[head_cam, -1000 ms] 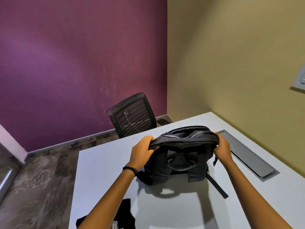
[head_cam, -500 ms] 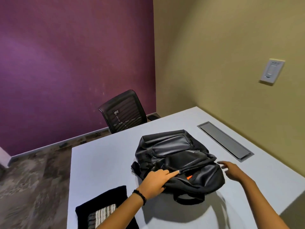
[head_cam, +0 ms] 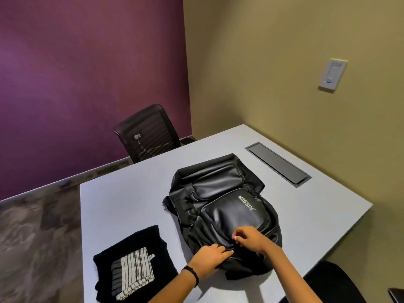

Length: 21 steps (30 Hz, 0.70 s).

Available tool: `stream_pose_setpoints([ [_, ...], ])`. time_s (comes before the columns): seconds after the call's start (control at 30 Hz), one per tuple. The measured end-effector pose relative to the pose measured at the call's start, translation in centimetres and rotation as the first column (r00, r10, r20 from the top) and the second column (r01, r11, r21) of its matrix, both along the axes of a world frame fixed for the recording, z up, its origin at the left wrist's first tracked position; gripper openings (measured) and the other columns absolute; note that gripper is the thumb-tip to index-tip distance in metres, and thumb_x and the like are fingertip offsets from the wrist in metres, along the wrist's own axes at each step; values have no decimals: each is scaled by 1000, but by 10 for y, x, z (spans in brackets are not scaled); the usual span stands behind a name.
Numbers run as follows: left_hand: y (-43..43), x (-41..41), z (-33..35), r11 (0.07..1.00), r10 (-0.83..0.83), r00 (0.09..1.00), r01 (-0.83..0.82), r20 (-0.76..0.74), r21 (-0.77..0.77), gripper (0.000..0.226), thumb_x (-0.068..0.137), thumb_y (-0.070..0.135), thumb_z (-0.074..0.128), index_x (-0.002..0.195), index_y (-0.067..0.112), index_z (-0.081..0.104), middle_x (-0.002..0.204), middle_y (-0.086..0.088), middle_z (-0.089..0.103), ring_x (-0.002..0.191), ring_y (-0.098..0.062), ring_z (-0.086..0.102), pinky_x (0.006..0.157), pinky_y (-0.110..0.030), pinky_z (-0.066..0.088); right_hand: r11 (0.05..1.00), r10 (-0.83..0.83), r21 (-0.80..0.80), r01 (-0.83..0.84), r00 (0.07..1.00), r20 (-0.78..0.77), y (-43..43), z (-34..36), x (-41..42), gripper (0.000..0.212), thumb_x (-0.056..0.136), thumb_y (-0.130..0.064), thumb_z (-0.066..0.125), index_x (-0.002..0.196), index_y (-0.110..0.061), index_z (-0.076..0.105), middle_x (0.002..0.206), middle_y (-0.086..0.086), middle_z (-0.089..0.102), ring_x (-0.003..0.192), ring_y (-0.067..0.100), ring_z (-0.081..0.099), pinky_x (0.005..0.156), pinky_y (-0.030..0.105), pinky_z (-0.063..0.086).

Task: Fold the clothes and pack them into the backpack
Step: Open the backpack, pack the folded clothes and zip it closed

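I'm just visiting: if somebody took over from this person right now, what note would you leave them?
Left hand: flat on the black backpack's near end, steadying it.
Right hand: fingers curled, pinching at the seam there, perhaps a zip pull.
Clothes: folded black garment with a folded striped cloth on it, on the table left of the bag.
Done: folding, apparently. Left: open the bag, pack both.

Grey table [head_cam: 122, 204] — black backpack [head_cam: 227, 206] lying flat, folded black garment [head_cam: 140, 241] just beside it
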<state>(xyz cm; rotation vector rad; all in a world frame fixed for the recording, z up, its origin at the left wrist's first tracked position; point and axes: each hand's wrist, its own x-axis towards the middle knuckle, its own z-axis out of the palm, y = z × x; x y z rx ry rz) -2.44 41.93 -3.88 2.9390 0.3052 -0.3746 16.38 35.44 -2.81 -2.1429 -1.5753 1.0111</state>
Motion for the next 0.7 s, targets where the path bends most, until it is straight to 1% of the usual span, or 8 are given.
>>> stream_pose_setpoints([
  [0.03, -2, -2, -3, 1000, 2, 1000, -1, 17, -12, 48, 96, 11, 34, 144, 13, 32, 123, -20, 49, 106, -38, 48, 68, -44, 37, 1000, 17, -20, -17, 999, 32, -2, -9, -5, 14, 92, -15, 52, 92, -18, 66, 92, 3, 69, 84, 6, 64, 83, 26, 45],
  [0.07, -3, -4, -8, 1000, 6, 1000, -5, 14, -30, 46, 95, 15, 29, 139, 11, 41, 117, -19, 52, 101, -38, 52, 64, -41, 40, 1000, 12, -30, -10, 998, 68, -6, -18, -9, 18, 92, -15, 51, 103, -12, 66, 104, 6, 69, 97, 14, 63, 87, 26, 43],
  [0.13, -3, -8, -18, 998, 22, 1000, -21, 6, -61, 44, 91, 20, 28, 127, 9, 52, 108, -19, 55, 96, -38, 56, 60, -40, 43, 999, -27, -36, 31, 994, 109, -14, -31, -16, 24, 92, -16, 51, 111, -9, 64, 114, 7, 66, 107, 21, 59, 89, 27, 42],
  [0.2, -3, -14, -23, 997, 34, 999, -34, 4, -66, 36, 93, 17, 42, 127, 7, 51, 112, -20, 53, 102, -39, 53, 69, -44, 46, 999, -36, -34, 42, 987, 154, -20, -40, -21, 25, 92, -17, 51, 112, -9, 64, 115, 10, 64, 107, 24, 58, 90, 28, 42],
  [0.27, -3, -21, -23, 996, 50, 999, -51, -17, -76, 40, 92, 14, 50, 130, 6, 48, 118, -21, 49, 107, -38, 48, 78, -47, 44, 999, -29, -31, 35, 982, 186, -25, -48, -25, 26, 91, -16, 51, 112, -9, 65, 115, 13, 60, 109, 27, 56, 91, 29, 41],
  [0.43, -4, -34, -31, 989, 86, 993, -95, -82, -111, 47, 93, 19, 53, 137, 9, 43, 126, -17, 45, 116, -34, 42, 91, -46, 43, 1000, 11, -21, -6, 965, 264, -32, -61, -38, 31, 89, -12, 51, 118, -12, 60, 118, 13, 51, 114, 27, 48, 94, 31, 38],
  [0.57, -2, -36, -35, 984, 105, 990, -117, -91, -135, 45, 96, 27, 50, 138, 12, 42, 127, -13, 45, 117, -29, 42, 92, -41, 41, 1000, -15, 10, 13, 964, 264, -37, -64, -44, 31, 89, -11, 49, 118, -12, 60, 117, 13, 50, 113, 28, 48, 89, 36, 41],
  [0.7, -1, -32, -36, 979, 128, 989, -137, -68, -148, 39, 98, 31, 43, 133, 14, 47, 123, -10, 47, 115, -26, 45, 88, -40, 42, 995, -67, 84, 44, 955, 290, -43, -68, -47, 23, 89, -10, 46, 109, -12, 57, 111, 9, 47, 99, 29, 53, 70, 33, 35],
])
